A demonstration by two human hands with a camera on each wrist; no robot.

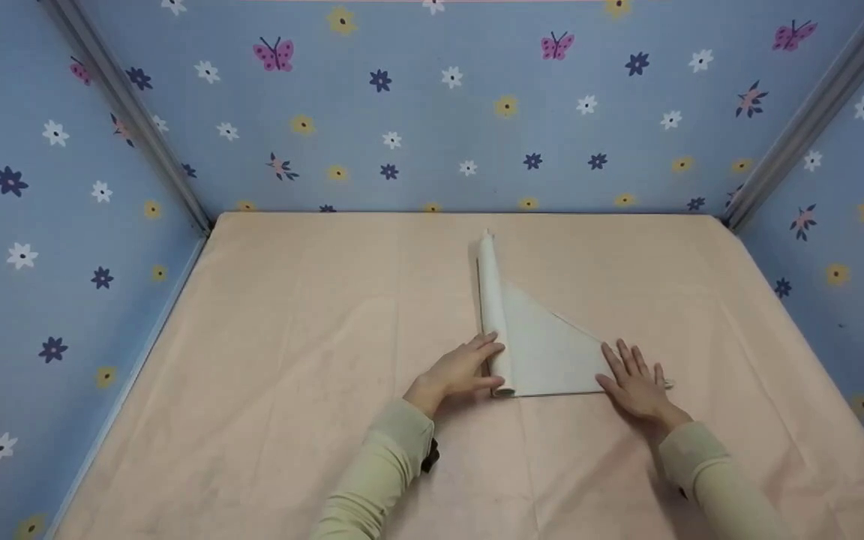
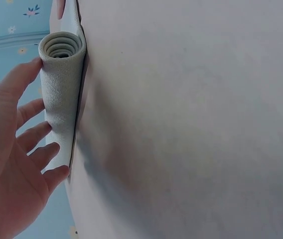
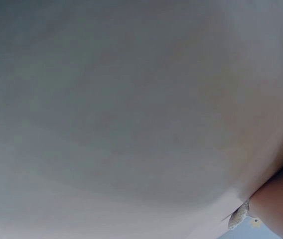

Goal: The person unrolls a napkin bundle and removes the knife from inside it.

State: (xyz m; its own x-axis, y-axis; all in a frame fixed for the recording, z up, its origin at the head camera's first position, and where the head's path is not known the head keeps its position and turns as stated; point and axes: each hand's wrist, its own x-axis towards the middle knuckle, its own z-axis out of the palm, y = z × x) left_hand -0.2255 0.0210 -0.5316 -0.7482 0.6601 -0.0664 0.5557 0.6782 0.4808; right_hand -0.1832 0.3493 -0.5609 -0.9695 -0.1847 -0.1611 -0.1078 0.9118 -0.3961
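A pale grey-green, leather-like sheet [image 1: 559, 364], partly wound into a slim tube, lies right of centre on a table spread with a creased peach-pink cloth [image 1: 312, 322]. The rolled tube [image 1: 493, 300] forms its left edge; the flat part tapers in a slanting edge towards the right. The person's left hand [image 1: 463, 367] has its 5 digits spread and slightly bent, thumb and fingertips touching the tube near its closer end without wrapping round it. The right hand [image 1: 636, 382] is spread with extended fingers, resting on the sheet's right end, gripping nothing; a small whitish tip [image 1: 669, 384] shows just beside it. 2 light green sleeves [image 1: 383, 457] cover the forearms, and blue walls [image 1: 432, 97] patterned with flowers and butterflies stand behind.
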